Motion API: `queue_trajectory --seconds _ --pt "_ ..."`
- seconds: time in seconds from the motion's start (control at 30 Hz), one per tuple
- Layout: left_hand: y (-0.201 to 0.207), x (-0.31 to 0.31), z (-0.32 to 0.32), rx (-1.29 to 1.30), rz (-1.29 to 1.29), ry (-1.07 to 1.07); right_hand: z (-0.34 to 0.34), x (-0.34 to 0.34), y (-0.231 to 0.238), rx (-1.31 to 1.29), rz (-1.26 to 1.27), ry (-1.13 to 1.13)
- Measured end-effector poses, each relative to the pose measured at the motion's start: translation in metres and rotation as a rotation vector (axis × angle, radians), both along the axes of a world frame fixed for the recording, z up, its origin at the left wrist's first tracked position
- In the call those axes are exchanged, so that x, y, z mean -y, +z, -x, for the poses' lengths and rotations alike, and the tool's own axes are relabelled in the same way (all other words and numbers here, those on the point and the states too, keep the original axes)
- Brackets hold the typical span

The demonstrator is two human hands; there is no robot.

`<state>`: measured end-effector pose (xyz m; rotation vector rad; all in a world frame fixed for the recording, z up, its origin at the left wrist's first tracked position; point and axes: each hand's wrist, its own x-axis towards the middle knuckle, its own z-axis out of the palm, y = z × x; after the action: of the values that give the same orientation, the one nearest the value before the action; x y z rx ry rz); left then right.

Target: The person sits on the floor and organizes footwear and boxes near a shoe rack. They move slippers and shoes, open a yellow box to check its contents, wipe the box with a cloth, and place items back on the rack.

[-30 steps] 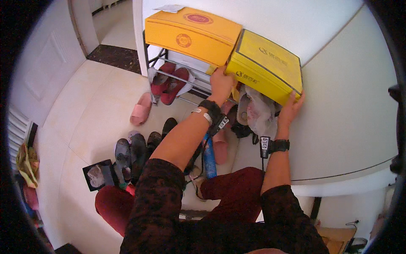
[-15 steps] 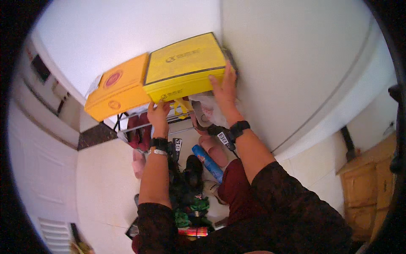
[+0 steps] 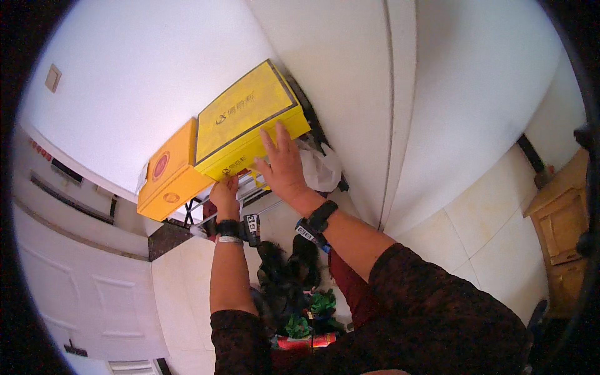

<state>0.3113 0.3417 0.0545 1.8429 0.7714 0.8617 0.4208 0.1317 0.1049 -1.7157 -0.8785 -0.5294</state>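
A yellow box (image 3: 240, 112) with dark edging lies on top of a metal rack (image 3: 249, 187), tight beside an orange box (image 3: 164, 181). My left hand (image 3: 225, 195) is at the yellow box's lower front edge, its fingers together and closed on that edge; the fingertips are partly hidden. Against the same box's front face, near its right half, my right hand (image 3: 284, 169) lies with fingers spread and nothing in the palm. Both wrists wear black bands with small devices.
A white plastic bag (image 3: 320, 167) hangs below the yellow box's right end. Black shoes (image 3: 272, 256) and green crumpled items (image 3: 323, 302) are on the floor by my legs. White walls stand behind and right; a wooden cabinet (image 3: 559, 231) is far right, a white door (image 3: 94, 294) left.
My view has turned, and the boxes appear more tilted. My right hand has gone from the yellow box's right end to its front face. The left hand stays at the lower edge.
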Motion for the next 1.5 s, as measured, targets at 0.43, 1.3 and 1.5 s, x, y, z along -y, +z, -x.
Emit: queue_trajectory --seconds 0.43,1.3,1.5 --pt "0.005 0.061 0.024 0.382 0.723 0.070 -0.002 -0.009 -0.011 0.098 0.130 0.247" --pt "-0.248 0.374 0.669 0.408 0.887 1.195 0.155 -0.053 -0.005 0.249 0.821 1.146" --pt "-0.309 0.272 0.647 0.314 0.670 1.275 0.209 -0.040 0.004 0.166 1.059 1.178"
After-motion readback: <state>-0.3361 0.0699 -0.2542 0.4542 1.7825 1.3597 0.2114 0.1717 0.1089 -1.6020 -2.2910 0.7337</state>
